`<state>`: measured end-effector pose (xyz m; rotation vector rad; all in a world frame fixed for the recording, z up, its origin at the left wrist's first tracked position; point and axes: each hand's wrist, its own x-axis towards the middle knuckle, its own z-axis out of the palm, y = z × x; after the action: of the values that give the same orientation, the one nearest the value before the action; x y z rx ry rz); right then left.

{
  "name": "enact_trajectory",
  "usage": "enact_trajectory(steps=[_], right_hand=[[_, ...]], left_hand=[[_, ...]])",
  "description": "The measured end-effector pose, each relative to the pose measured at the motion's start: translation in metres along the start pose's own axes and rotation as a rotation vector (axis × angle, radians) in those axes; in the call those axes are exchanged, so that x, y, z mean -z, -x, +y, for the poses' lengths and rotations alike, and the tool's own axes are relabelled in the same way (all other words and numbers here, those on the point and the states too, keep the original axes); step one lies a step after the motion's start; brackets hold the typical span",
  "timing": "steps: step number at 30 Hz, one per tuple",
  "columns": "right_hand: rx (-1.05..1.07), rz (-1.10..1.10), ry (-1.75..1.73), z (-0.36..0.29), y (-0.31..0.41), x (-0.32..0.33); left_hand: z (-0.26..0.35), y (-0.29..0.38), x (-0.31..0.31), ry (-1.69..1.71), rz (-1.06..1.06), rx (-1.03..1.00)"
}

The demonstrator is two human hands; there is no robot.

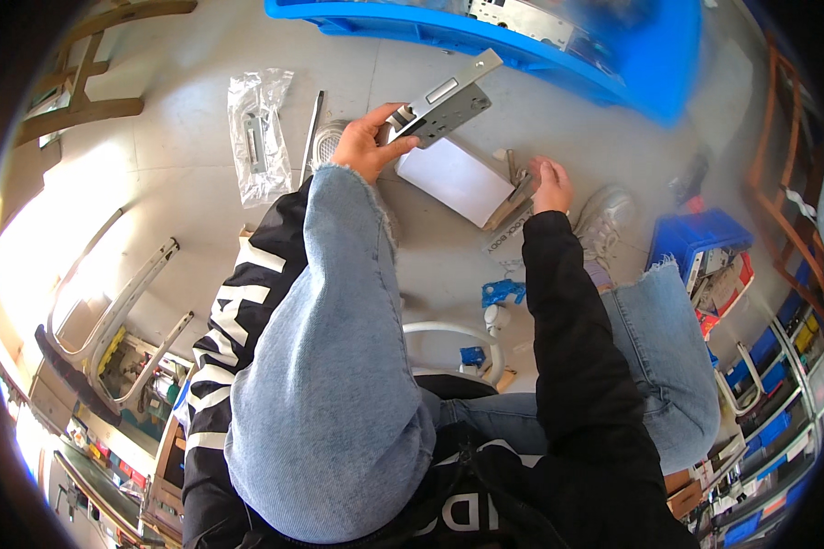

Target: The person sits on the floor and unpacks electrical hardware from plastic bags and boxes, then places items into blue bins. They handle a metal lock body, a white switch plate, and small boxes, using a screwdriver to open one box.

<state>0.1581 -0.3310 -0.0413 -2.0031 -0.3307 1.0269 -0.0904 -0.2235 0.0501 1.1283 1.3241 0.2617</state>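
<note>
My left hand (365, 146) grips a metal mortise lock body (448, 110) by its lower end, thumb in front. The lock is tilted, its long faceplate rising towards the upper right. Beneath it on the floor lies a white cardboard box (455, 180). By the box's right end is my right hand (553, 185), slightly blurred, its fingers loosely bent and nothing visible in them. Small metal pieces (512, 165) lie between that hand and the box. A printed sheet or bag (507, 240) is on the floor under the right wrist.
A large blue plastic bin (481, 34) holding metal lock parts stands ahead. At the left lie a clear bag with a metal plate (255, 144) and a thin metal strip (312, 127). A smaller blue bin (693, 237) stands right, beyond my shoe (603, 216). Wooden frames flank both sides.
</note>
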Motion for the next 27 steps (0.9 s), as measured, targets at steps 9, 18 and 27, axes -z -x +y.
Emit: enact_trajectory(steps=[9,18,27], right_hand=[[-0.477,-0.794,-0.788,-0.123,0.064,-0.024],[0.073,-0.794,-0.561,-0.232,0.109,0.039],[0.57,-0.713,-0.272,-0.328,0.192,0.144]], left_hand=[[0.037,0.009,0.006,-0.739,0.302,-1.059],[0.171,0.07,0.032,-1.223,0.224,-1.5],[0.265,0.177,-0.019,-0.788,0.184,-1.302]])
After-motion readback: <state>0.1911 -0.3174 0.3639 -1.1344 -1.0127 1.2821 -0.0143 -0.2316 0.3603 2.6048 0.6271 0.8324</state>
